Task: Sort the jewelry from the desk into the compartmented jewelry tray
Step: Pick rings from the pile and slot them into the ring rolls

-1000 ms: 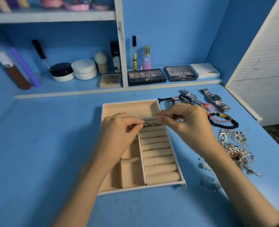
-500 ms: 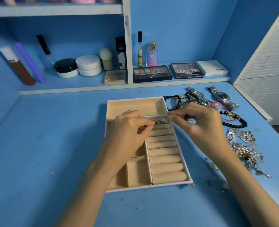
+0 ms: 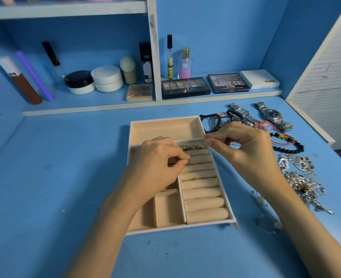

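The likeliest slip is at the left hand (image 3: 161, 165). Its grip is a tight thumb-and-forefinger pinch on a small ring (image 3: 186, 161), a grey bit barely showing, held low over the second or third of the ring rolls (image 3: 201, 193). If the ring is let go before it is wedged between two rolls, it could skid across the padding or drop into the open compartment at the hand's 6 o'clock. A hard push could also knock out the rings (image 3: 192, 147) already seated in the top slot, just at 1 o'clock of the pinch.

The right hand (image 3: 247, 151) has its fingers curled and its fingertips (image 3: 209, 141) pressed together at the right end of the divider. I cannot tell whether that grip holds anything. A tug there might shift the light jewelry tray (image 3: 165, 119) on the tabletop (image 3: 65, 177).

Most of the jewelry is not yet sorted. The watches (image 3: 271, 115) lie at 1 o'clock of the tray, a black bead bracelet (image 3: 290, 150) at 3 o'clock and tangled silver chains (image 3: 302, 181) at 4 o'clock. The right forearm passes close to the chains and could drag them.
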`<action>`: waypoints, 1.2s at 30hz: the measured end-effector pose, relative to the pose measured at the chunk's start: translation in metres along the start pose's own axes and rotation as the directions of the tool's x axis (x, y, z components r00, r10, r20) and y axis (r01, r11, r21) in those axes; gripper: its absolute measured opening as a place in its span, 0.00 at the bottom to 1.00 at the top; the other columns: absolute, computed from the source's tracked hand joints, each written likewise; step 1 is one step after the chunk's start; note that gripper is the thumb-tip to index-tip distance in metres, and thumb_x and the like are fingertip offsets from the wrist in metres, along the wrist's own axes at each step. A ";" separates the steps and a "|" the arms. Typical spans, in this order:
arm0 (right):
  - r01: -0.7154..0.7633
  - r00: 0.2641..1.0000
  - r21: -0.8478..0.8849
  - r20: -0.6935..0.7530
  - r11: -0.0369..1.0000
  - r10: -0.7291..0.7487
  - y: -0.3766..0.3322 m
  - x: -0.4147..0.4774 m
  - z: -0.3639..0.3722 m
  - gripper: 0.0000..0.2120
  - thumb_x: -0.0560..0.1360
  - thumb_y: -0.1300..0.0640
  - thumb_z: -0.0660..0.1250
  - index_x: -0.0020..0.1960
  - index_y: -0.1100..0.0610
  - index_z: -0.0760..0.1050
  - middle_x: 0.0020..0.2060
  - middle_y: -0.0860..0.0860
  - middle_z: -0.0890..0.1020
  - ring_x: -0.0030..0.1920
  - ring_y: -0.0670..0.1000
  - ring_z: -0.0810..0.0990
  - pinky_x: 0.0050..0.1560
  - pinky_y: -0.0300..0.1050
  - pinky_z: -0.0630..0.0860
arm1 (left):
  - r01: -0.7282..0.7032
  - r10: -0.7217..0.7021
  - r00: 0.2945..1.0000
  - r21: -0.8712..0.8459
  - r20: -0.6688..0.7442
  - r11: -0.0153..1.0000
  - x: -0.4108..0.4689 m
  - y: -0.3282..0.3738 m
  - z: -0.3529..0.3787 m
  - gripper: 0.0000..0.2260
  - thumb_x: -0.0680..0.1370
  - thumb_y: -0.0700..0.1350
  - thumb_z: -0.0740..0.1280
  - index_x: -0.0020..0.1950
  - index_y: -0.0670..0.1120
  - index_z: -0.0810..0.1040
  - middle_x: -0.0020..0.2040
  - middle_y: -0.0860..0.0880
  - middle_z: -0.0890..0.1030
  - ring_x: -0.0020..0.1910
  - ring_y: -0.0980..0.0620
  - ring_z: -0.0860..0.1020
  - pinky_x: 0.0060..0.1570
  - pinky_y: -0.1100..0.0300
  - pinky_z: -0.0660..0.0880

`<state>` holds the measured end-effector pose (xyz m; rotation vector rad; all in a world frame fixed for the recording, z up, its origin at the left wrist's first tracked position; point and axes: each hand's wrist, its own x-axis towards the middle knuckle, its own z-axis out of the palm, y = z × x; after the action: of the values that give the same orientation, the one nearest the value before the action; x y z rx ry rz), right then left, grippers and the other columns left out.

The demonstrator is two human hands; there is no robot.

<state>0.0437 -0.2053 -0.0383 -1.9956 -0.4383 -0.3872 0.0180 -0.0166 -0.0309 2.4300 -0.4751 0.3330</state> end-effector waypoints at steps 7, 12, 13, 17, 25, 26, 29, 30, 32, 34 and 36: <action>0.034 0.994 -0.026 0.104 0.999 -0.031 -0.003 -0.001 0.000 0.07 0.72 0.63 0.70 0.47 0.54 0.83 0.37 0.47 0.81 0.39 0.49 0.78 0.43 0.43 0.75 | 0.037 -0.036 0.997 -0.024 0.072 0.999 -0.002 0.001 -0.007 0.09 0.73 0.41 0.69 0.49 0.52 0.83 0.37 0.60 0.76 0.40 0.62 0.73 0.39 0.74 0.68; 0.166 0.979 -0.141 0.138 0.976 -0.147 -0.004 -0.002 0.002 0.08 0.70 0.61 0.68 0.47 0.54 0.83 0.38 0.49 0.83 0.38 0.47 0.78 0.41 0.35 0.75 | -0.023 0.023 0.999 0.018 0.047 1.000 -0.001 -0.001 -0.006 0.06 0.71 0.39 0.71 0.43 0.50 0.84 0.35 0.60 0.75 0.38 0.63 0.73 0.39 0.74 0.69; 0.192 0.975 -0.160 0.139 0.968 -0.171 -0.004 -0.003 0.003 0.08 0.70 0.62 0.69 0.46 0.55 0.83 0.37 0.50 0.83 0.38 0.47 0.78 0.41 0.32 0.74 | -0.038 0.037 0.998 0.034 0.046 0.999 0.000 -0.002 -0.005 0.06 0.70 0.39 0.71 0.42 0.49 0.84 0.35 0.59 0.75 0.38 0.63 0.72 0.39 0.74 0.69; 0.255 0.963 -0.206 0.140 0.945 -0.229 -0.003 -0.005 0.007 0.05 0.69 0.63 0.70 0.44 0.58 0.83 0.32 0.50 0.79 0.36 0.46 0.74 0.40 0.28 0.70 | -0.049 0.047 0.998 0.060 0.038 0.997 -0.001 -0.002 0.000 0.05 0.70 0.37 0.70 0.40 0.47 0.84 0.36 0.53 0.77 0.41 0.56 0.73 0.39 0.63 0.72; 0.333 0.930 -0.205 0.233 0.920 -0.285 -0.004 -0.008 0.015 0.03 0.67 0.66 0.68 0.38 0.61 0.80 0.33 0.50 0.79 0.36 0.45 0.73 0.37 0.39 0.73 | 0.018 -0.019 0.999 0.024 0.033 1.000 0.000 -0.003 0.000 0.07 0.69 0.45 0.65 0.42 0.48 0.83 0.37 0.54 0.76 0.39 0.59 0.71 0.39 0.63 0.71; 0.342 0.925 -0.204 0.242 0.917 -0.292 -0.004 -0.008 0.016 0.03 0.67 0.66 0.68 0.38 0.61 0.80 0.33 0.50 0.79 0.36 0.45 0.72 0.38 0.38 0.73 | 0.032 -0.032 0.999 0.018 0.035 0.999 0.000 -0.002 -0.001 0.10 0.69 0.46 0.63 0.44 0.49 0.83 0.38 0.55 0.76 0.39 0.59 0.71 0.39 0.64 0.70; 0.353 0.918 -0.211 0.266 0.911 -0.294 -0.004 -0.009 0.017 0.03 0.68 0.66 0.68 0.39 0.61 0.80 0.35 0.51 0.79 0.38 0.44 0.71 0.40 0.34 0.72 | 0.036 -0.037 0.999 0.031 0.020 0.999 0.000 0.000 -0.004 0.12 0.69 0.45 0.60 0.45 0.49 0.82 0.36 0.61 0.72 0.40 0.62 0.70 0.38 0.70 0.66; 0.354 0.918 -0.220 0.270 0.909 -0.292 -0.003 -0.009 0.017 0.03 0.68 0.66 0.68 0.39 0.61 0.80 0.35 0.51 0.79 0.38 0.44 0.72 0.40 0.34 0.71 | 0.032 -0.032 0.999 0.038 0.012 0.999 0.000 0.000 -0.005 0.11 0.70 0.45 0.60 0.45 0.50 0.82 0.36 0.63 0.71 0.40 0.62 0.69 0.39 0.71 0.65; 0.355 0.918 -0.236 0.272 0.905 -0.289 -0.002 -0.009 0.017 0.03 0.67 0.66 0.68 0.39 0.61 0.81 0.35 0.49 0.78 0.38 0.45 0.71 0.40 0.35 0.71 | 0.028 -0.028 1.000 0.043 -0.001 0.999 0.000 0.000 -0.006 0.09 0.72 0.43 0.62 0.46 0.50 0.82 0.36 0.65 0.69 0.40 0.63 0.69 0.39 0.74 0.64; 0.352 0.919 -0.248 0.274 0.903 -0.283 -0.002 -0.009 0.017 0.03 0.67 0.66 0.69 0.39 0.61 0.81 0.34 0.49 0.76 0.37 0.46 0.71 0.40 0.36 0.70 | 0.029 -0.028 1.000 0.040 -0.008 0.999 0.000 -0.001 -0.007 0.08 0.73 0.40 0.64 0.46 0.50 0.82 0.35 0.65 0.69 0.40 0.64 0.69 0.40 0.77 0.64; 0.353 0.920 -0.273 0.274 0.895 -0.280 -0.002 -0.008 0.017 0.03 0.67 0.65 0.69 0.38 0.61 0.82 0.34 0.51 0.76 0.37 0.48 0.71 0.40 0.35 0.69 | 0.024 -0.023 1.000 0.040 -0.018 0.999 0.000 -0.001 -0.007 0.08 0.73 0.41 0.64 0.45 0.50 0.82 0.34 0.65 0.69 0.40 0.64 0.69 0.40 0.77 0.64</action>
<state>0.0371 -0.1906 -0.0479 -2.2985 -0.9070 -0.4558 0.0176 -0.0111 -0.0263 2.4669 -0.4360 0.3573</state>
